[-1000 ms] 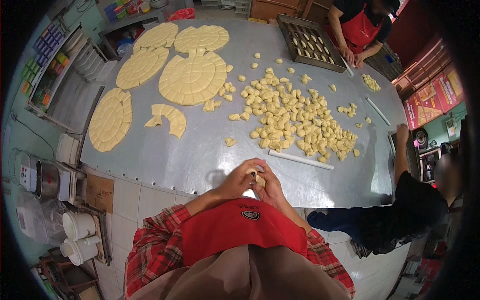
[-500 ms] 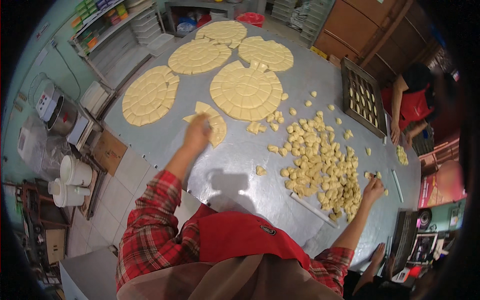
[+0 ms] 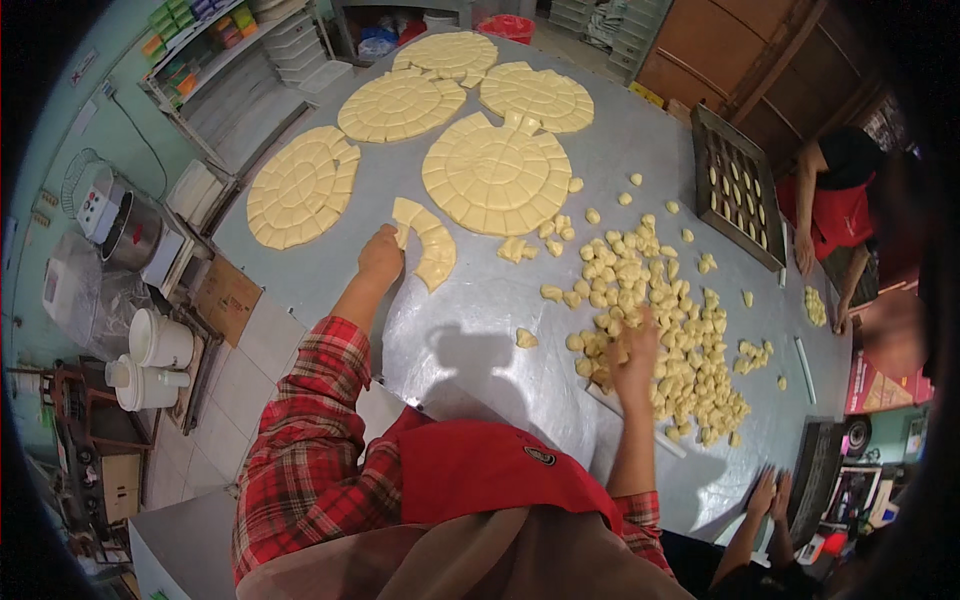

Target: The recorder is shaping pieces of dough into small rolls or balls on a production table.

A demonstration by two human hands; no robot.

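Observation:
My left hand (image 3: 382, 255) reaches far over the steel table (image 3: 480, 310) and rests on the near end of a curved strip of cut dough segments (image 3: 432, 245), fingers curled on it. That strip lies just in front of a large round scored dough disc (image 3: 497, 172). To the right, the back of my right hand (image 3: 635, 350) faces me, its fingers down in the near edge of a wide pile of small dough pieces (image 3: 670, 320). Whether it holds any is hidden. One loose dough piece (image 3: 525, 338) lies between my hands.
Several more scored dough discs (image 3: 300, 188) cover the far left of the table. A dark baking tray (image 3: 738, 185) holding dough pieces sits at the far right beside a person in a red apron (image 3: 840, 200). Another person's hands (image 3: 765, 495) rest at the near right edge. White buckets (image 3: 160, 340) stand on the floor at left.
A second ago both hands were together near my chest. They then spread apart; since half a second ago my right hand has moved from the pile's right side to its near left edge.

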